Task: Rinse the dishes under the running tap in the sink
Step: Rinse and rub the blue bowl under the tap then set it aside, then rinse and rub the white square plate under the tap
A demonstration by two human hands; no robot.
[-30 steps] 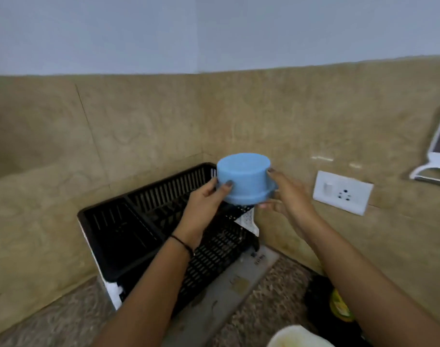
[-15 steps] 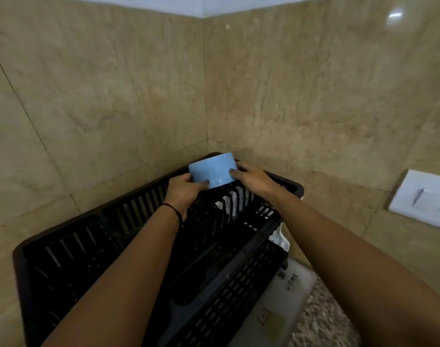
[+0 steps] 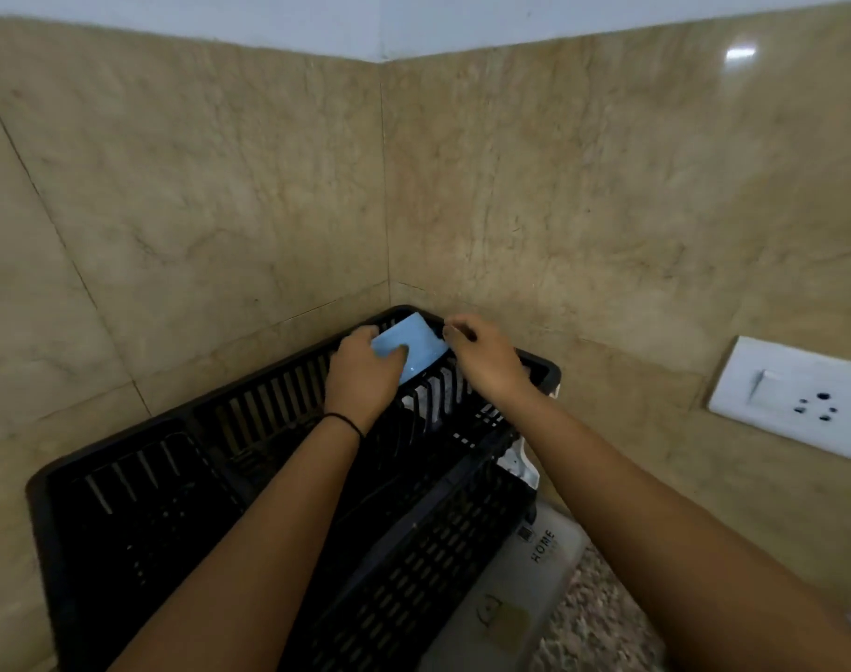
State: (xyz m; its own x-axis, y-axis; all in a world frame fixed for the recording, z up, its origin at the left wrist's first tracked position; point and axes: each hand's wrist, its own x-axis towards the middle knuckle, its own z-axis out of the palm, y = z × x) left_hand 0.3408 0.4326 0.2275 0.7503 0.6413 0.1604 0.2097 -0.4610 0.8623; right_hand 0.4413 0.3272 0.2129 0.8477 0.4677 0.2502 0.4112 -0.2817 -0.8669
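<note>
Blue bowl sits tilted in far corner of black dish rack, frame ctr, left hand gripping it w/ thumb across its side, right hand fingers curled by its rim, grasp unclear.

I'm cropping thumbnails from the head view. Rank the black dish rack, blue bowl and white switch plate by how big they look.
1. black dish rack, by far the largest.
2. white switch plate.
3. blue bowl, smallest as seen, though the left hand hides part of it.
</note>
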